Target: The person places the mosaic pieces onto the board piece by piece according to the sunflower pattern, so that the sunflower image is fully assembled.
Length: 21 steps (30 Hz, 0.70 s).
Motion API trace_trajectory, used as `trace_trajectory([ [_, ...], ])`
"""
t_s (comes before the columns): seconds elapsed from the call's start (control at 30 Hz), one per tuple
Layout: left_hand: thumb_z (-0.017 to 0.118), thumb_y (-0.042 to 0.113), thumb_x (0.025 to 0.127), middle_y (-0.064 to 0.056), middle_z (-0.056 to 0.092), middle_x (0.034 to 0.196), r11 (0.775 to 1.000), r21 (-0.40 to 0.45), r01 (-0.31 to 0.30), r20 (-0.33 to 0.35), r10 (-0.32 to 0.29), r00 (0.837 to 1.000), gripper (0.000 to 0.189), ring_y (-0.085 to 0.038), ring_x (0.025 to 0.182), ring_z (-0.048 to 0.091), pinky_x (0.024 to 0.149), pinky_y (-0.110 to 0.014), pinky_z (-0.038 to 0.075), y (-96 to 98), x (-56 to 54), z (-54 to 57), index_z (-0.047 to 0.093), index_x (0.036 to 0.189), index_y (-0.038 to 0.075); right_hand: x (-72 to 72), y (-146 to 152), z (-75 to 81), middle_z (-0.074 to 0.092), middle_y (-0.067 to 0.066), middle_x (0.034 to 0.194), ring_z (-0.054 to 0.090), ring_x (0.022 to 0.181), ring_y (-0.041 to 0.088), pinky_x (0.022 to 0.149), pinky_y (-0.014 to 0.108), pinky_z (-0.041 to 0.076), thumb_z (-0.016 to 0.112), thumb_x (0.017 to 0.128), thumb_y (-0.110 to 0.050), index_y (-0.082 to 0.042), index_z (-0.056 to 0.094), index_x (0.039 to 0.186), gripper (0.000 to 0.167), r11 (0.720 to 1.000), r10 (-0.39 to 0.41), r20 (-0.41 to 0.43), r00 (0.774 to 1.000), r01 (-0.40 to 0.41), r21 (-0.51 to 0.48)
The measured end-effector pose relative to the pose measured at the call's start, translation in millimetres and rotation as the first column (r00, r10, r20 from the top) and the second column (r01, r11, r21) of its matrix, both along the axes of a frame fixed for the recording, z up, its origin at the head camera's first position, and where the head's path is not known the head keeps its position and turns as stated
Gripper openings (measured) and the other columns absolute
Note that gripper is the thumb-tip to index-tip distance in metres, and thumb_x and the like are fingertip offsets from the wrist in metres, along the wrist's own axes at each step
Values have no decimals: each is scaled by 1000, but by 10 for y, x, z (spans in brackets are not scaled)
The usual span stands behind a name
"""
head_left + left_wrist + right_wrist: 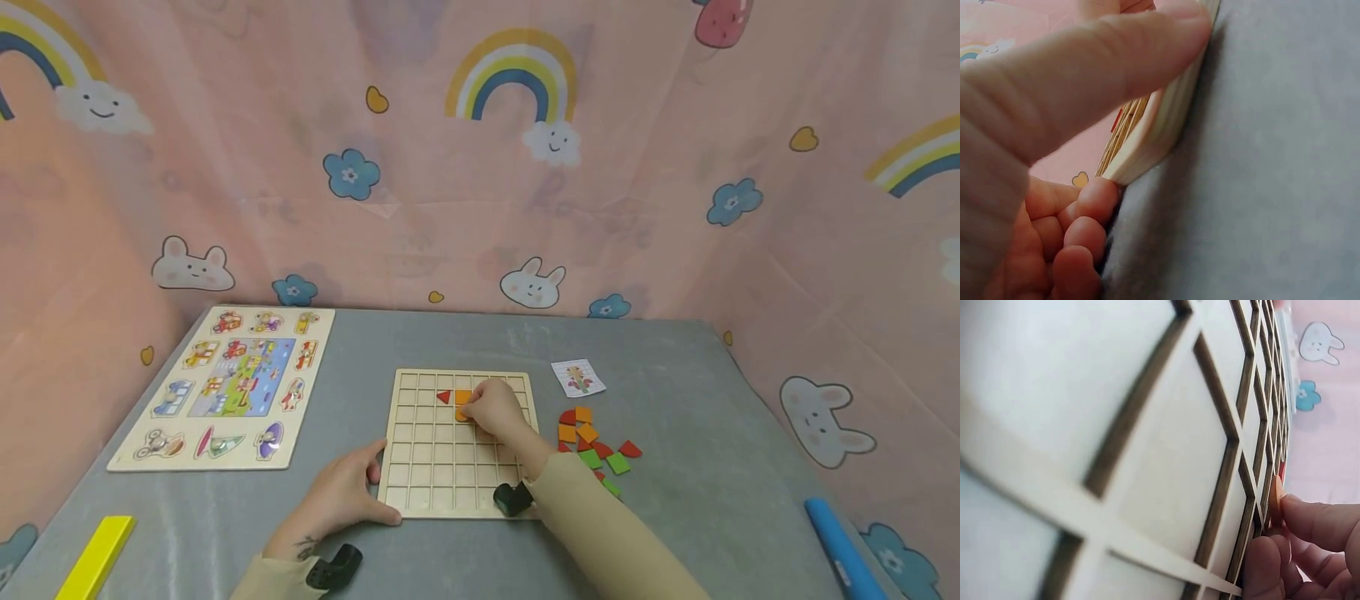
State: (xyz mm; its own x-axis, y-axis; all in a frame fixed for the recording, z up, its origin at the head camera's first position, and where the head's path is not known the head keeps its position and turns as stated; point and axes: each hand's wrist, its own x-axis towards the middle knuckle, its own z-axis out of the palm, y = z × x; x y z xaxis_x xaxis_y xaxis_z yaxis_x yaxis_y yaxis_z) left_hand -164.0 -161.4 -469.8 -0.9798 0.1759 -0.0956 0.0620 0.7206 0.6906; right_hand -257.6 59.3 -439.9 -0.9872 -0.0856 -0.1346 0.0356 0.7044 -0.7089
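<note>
Right hand pinches orange piece; gridded board holds red triangle.

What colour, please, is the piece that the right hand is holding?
The piece is orange, best seen in the right wrist view.

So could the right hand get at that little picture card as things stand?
Probably yes: the picture card lies uncovered, just right of the grid board. But the right hand is pinching an orange piece, so it might need to release that first.
</note>
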Motion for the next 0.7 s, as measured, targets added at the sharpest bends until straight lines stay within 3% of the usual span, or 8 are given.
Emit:
trace_trajectory([
  [0.2,92,29,40,6,48,72,1000,-4,1,-11,-1,1000,111,-10,60,40,55,-23,32,8,7,0,43,136,-1,6,-3,36,58,3,68,47,54,15,50,26,38,72,77,-13,-7,62,66,16,999,3,-7,1000,-3,35],
  [0.3,92,30,40,6,48,72,1000,-4,-1,-4,1,1000,112,-10,60,40,55,-23,32,5,8,-4,43,136,-1,9,65,140,59,4,70,48,59,17,53,27,38,70,79,-13,-6,64,70,13,1000,15,-9,1000,-15,27],
  [0.37,92,30,40,6,49,72,1000,2,-1,5,1,1000,112,-10,60,41,55,-23,32,1,5,-4,42,136,-1,-9,172,237,63,7,77,51,65,18,56,29,40,68,81,-14,-4,67,77,11,999,27,-20,999,-27,28],
  [0.47,92,30,41,6,49,73,1000,8,0,3,0,1000,112,-10,61,41,55,-23,32,-4,5,-4,42,136,-1,-68,427,377,65,10,91,56,77,22,63,33,44,64,84,-17,-4,69,92,16,993,35,-51,998,-29,110],
  [0.6,92,28,40,6,48,72,1000,9,-1,-15,1,1000,112,-9,60,40,55,-23,32,-1,3,-3,42,136,-2,-138,869,426,64,14,103,59,88,27,70,39,48,61,85,-16,-3,66,108,27,953,59,-78,995,-33,302],
  [0.7,92,27,40,6,48,71,1000,9,-6,-9,6,1000,112,-9,59,40,54,-22,32,3,2,-3,42,136,-2,-152,1179,367,64,19,105,59,93,32,77,44,48,60,83,-10,2,65,109,29,905,114,-87,990,-67,420],
])
